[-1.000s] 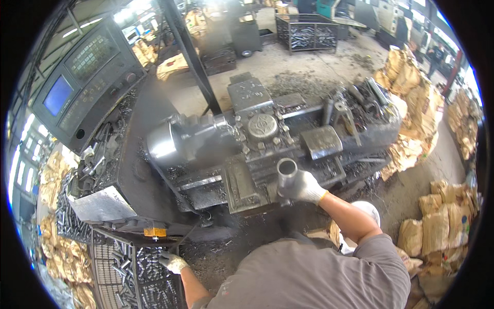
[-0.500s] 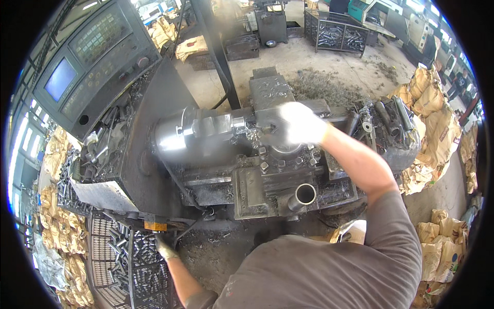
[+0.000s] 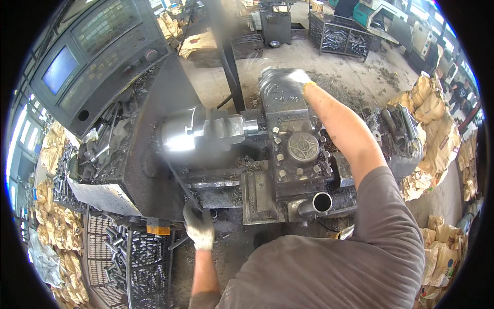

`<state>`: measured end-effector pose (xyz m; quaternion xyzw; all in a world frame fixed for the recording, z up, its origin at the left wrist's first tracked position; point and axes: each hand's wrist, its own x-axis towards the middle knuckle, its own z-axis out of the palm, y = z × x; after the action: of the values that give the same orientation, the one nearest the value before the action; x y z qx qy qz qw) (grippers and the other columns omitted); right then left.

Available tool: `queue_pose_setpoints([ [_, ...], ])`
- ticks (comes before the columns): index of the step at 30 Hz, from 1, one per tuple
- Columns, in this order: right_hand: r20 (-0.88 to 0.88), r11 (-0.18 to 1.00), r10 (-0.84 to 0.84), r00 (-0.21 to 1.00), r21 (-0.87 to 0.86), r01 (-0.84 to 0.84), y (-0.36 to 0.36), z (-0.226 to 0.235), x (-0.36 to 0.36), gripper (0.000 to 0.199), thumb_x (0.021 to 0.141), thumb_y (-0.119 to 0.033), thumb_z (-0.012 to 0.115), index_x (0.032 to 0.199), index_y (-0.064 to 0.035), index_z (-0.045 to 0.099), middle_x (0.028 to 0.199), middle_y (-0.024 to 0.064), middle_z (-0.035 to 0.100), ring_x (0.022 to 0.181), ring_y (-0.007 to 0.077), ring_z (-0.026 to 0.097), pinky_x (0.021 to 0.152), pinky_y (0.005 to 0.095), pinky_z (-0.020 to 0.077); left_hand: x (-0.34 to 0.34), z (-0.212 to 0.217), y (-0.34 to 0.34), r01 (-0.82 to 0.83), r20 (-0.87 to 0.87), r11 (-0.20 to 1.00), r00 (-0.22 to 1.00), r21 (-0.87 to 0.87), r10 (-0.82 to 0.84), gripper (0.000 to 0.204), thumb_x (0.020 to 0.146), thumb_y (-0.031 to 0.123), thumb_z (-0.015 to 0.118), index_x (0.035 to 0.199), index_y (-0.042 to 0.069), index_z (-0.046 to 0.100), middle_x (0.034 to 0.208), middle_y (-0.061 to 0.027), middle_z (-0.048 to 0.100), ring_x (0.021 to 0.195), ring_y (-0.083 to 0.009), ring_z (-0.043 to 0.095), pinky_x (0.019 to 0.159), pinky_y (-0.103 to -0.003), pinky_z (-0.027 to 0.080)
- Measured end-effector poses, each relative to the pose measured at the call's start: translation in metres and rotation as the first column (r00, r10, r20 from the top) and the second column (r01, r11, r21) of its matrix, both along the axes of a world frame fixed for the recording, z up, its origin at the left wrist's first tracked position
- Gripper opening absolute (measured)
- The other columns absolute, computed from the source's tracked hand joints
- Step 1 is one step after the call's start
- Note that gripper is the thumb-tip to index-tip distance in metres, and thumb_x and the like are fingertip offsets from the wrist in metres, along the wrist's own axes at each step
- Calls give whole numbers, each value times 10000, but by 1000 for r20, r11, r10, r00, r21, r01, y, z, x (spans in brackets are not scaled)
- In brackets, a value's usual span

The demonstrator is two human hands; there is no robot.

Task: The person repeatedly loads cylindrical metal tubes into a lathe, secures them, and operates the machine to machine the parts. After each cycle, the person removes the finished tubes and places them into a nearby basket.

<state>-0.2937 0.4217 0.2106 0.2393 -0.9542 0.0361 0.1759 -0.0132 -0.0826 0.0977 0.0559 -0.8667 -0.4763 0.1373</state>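
Observation:
My left hand [image 3: 199,230], in a whitish glove with darkened fingers, is closed around the lower end of a dark lever [image 3: 181,185] at the front of a lathe. My right hand [image 3: 296,78], also gloved, reaches to the far block [image 3: 283,98] of the tool carriage; motion smears its fingers. Left of the carriage, a shiny chuck [image 3: 180,131] has a bright stepped metal piece in its jaws. Between my arms stands the square tool post [image 3: 302,148] with a round cap and several bolts. A short hollow tube [image 3: 321,202] sticks up at its near side.
A control panel with a lit screen [image 3: 60,70] stands at the left. Below it, a wire crate [image 3: 103,237] holds many metal tubes. Loose tools and a bar [image 3: 406,123] lie on the lathe's right end. Brown sacks [image 3: 435,139] are piled at the right.
My left hand has come up and right from the crate to the lever. My right hand has gone from over the tool post to the far block. The view has shifted slightly.

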Motion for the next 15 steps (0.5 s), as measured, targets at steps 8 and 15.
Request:
queue_pose_setpoints([
  [8, 762, 964, -239, 602, 112, 240, -60, 46, 62, 458, 982, -298, 693, 1344, -18, 706, 1337, 195, 742, 1161, 299, 748, 1034, 423, 601, -210, 144, 52, 27, -197, 581, 927, -813, -319, 758, 725, 144, 819, 1422, -3, 561, 1450, -229, 615, 1429, -428, 527, 1237, -556, 387],
  [15, 647, 985, -98, 756, 171, -19, -155, -7, 39, 467, 718, -306, 883, 1074, -21, 784, 1005, 186, 809, 913, 306, 790, 813, 472, 615, -285, 159, 66, 380, 262, 508, 920, -773, -290, 763, 719, 279, 860, 1406, 57, 614, 1388, -212, 675, 1341, -420, 617, 1187, -528, 467],
])
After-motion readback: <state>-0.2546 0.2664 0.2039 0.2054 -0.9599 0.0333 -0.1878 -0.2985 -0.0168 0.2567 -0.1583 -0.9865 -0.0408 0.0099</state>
